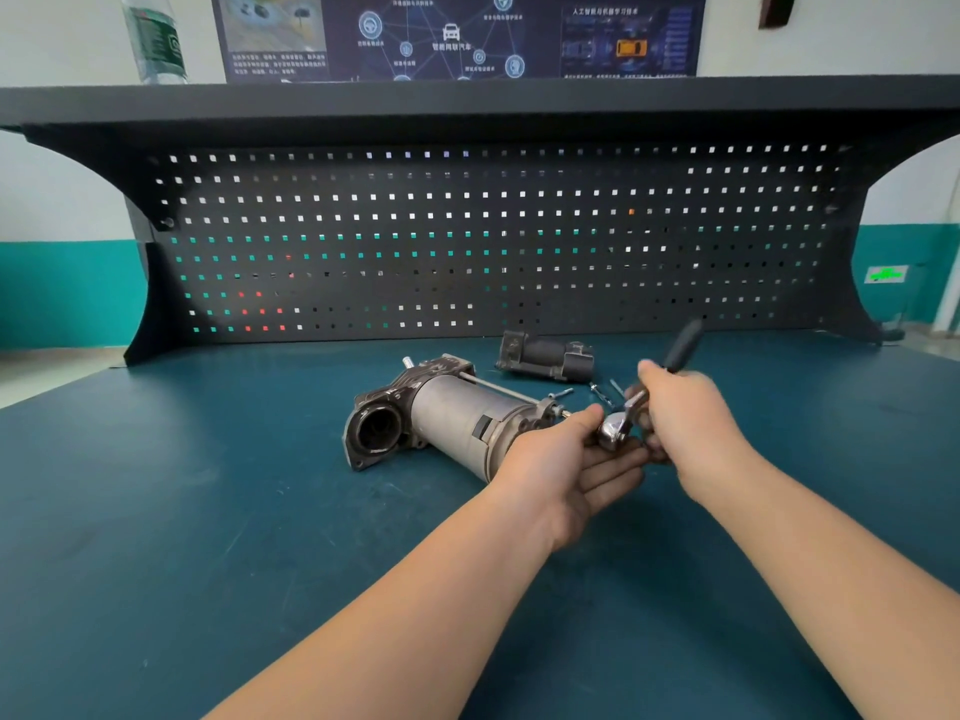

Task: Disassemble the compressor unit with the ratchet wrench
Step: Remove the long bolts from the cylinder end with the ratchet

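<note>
Right hand (685,413) grips ratchet wrench (652,392); left hand (561,459), fingers straight, cradles its head beside compressor unit (447,418). Far poster (457,33) (writing too small to read).

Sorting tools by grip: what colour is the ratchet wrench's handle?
Black, on the ratchet wrench; head view.
</note>
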`<state>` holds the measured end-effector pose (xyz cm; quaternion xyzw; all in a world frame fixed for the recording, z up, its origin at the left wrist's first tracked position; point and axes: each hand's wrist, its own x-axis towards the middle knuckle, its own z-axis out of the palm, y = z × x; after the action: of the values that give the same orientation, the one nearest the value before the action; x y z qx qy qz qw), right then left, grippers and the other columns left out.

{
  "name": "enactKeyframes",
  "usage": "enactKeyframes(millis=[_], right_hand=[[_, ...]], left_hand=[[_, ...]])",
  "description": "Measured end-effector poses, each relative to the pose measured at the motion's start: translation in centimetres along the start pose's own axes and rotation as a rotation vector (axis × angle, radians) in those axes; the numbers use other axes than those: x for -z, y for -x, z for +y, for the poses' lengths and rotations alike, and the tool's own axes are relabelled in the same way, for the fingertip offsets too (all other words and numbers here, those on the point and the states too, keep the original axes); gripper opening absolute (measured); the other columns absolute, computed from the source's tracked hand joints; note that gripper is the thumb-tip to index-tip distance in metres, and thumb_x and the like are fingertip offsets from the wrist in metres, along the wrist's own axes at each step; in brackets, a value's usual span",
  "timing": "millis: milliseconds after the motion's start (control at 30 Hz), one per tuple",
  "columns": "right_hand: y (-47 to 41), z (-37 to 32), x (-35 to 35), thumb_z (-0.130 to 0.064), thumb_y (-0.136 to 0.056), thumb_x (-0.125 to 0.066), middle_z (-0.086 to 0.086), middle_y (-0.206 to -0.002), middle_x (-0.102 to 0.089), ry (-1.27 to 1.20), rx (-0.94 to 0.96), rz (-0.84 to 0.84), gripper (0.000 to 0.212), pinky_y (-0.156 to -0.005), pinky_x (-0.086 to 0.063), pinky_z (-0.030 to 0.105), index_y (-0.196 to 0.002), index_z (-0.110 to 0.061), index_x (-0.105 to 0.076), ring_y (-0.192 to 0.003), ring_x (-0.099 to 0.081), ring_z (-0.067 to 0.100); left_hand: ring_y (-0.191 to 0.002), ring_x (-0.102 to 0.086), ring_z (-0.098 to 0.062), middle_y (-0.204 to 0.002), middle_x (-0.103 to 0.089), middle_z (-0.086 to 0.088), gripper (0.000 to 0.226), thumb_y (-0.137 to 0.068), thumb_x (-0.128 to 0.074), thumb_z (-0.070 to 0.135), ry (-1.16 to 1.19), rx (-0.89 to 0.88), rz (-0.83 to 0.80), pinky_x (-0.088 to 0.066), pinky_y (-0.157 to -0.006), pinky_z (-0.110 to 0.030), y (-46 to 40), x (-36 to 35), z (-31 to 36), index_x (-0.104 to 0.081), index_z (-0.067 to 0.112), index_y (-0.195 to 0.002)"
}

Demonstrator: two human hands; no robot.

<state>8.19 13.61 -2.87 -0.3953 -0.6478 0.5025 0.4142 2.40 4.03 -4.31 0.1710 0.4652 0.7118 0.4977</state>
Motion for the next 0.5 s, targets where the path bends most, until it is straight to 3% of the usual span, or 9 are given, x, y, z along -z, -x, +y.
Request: enactKeyframes(millis=[67, 133, 200, 267, 333, 367, 433, 500], right_hand=[[-0.4, 0.5, 0.1, -0.031, -0.097, -0.043, 0.003, -0.054, -0.042, -0.094, -0.231, -0.109, 0.034, -0.046, -0.029, 0.024, -0.070, -0.011, -0.047, -0.042, -0.033, 0.016], [-0.4, 0.5, 0.1, -0.030, -0.097, -0.043, 0.002, -0.051, -0.040, -0.155, -0.262, -0.135, 0.034, -0.045, -0.028, 0.023, -0.069, -0.011, -0.047, -0.041, -0.032, 0.015], [-0.3, 0.3, 0.0, -0.030, -0.096, -0.047, 0.000, -0.051, -0.045, -0.117, -0.047, -0.051, 0.033, -0.049, -0.032, 0.025, -0.068, -0.012, -0.053, -0.044, -0.038, 0.015], [0.6, -0.2, 0.1, -0.033, -0.093, -0.049, -0.006, -0.052, -0.052, 0.007, 0.309, 0.036, 0.030, -0.053, -0.037, 0.025, -0.069, -0.018, -0.058, -0.050, -0.047, 0.009], [1.8, -0.5, 0.2, -0.036, -0.091, -0.052, -0.007, -0.056, -0.056, 0.107, 0.641, -0.005, 0.025, -0.054, -0.039, 0.019, -0.072, -0.020, -0.057, -0.055, -0.050, 0.005], [2.3, -0.4, 0.3, -0.036, -0.090, -0.052, -0.004, -0.057, -0.055, 0.164, 0.773, -0.059, 0.023, -0.057, -0.040, 0.022, -0.075, -0.020, -0.056, -0.057, -0.050, 0.008], [2.7, -0.2, 0.3, -0.034, -0.089, -0.051, -0.002, -0.058, -0.051, 0.264, 0.931, -0.133, 0.021, -0.058, -0.040, 0.032, -0.078, -0.017, -0.056, -0.058, -0.047, 0.013], [2.7, -0.1, 0.2, -0.032, -0.091, -0.053, -0.003, -0.058, -0.051, 0.229, 0.907, -0.131, 0.020, -0.058, -0.039, 0.032, -0.076, -0.019, -0.054, -0.057, -0.046, 0.013]], left_hand=[[-0.051, -0.068, -0.015, -0.061, -0.070, -0.010, 0.023, -0.096, -0.053, 0.022, -0.002, 0.003, -0.008, -0.057, -0.050, -0.024, 0.0, 0.0, 0.0, -0.062, 0.003, -0.087], [-0.050, -0.068, -0.015, -0.061, -0.070, -0.010, 0.024, -0.096, -0.052, 0.022, -0.001, 0.009, -0.007, -0.057, -0.050, -0.024, 0.0, -0.1, 0.0, -0.062, 0.002, -0.088], [-0.051, -0.068, -0.017, -0.066, -0.070, -0.013, 0.022, -0.096, -0.052, 0.021, 0.006, 0.010, -0.001, -0.058, -0.050, -0.026, 0.1, -0.1, 0.1, -0.061, 0.002, -0.092], [-0.053, -0.069, -0.017, -0.072, -0.069, -0.013, 0.020, -0.095, -0.053, 0.020, 0.004, 0.009, 0.001, -0.058, -0.052, -0.027, 0.2, -0.1, 0.1, -0.061, 0.002, -0.092], [-0.053, -0.069, -0.016, -0.068, -0.069, -0.009, 0.019, -0.094, -0.055, 0.020, -0.005, 0.014, -0.014, -0.059, -0.054, -0.026, 0.3, 0.1, 0.2, -0.063, 0.005, -0.085], [-0.053, -0.068, -0.015, -0.065, -0.069, -0.007, 0.019, -0.093, -0.057, 0.020, -0.010, 0.015, -0.023, -0.058, -0.054, -0.026, 0.4, 0.1, 0.2, -0.064, 0.007, -0.082], [-0.054, -0.068, -0.014, -0.066, -0.069, -0.006, 0.018, -0.092, -0.058, 0.019, -0.017, 0.009, -0.039, -0.057, -0.051, -0.024, 0.4, 0.2, 0.3, -0.065, 0.008, -0.080], [-0.053, -0.068, -0.014, -0.069, -0.068, -0.007, 0.016, -0.092, -0.056, 0.016, -0.015, 0.004, -0.035, -0.055, -0.049, -0.023, 0.4, 0.2, 0.3, -0.065, 0.008, -0.081]])
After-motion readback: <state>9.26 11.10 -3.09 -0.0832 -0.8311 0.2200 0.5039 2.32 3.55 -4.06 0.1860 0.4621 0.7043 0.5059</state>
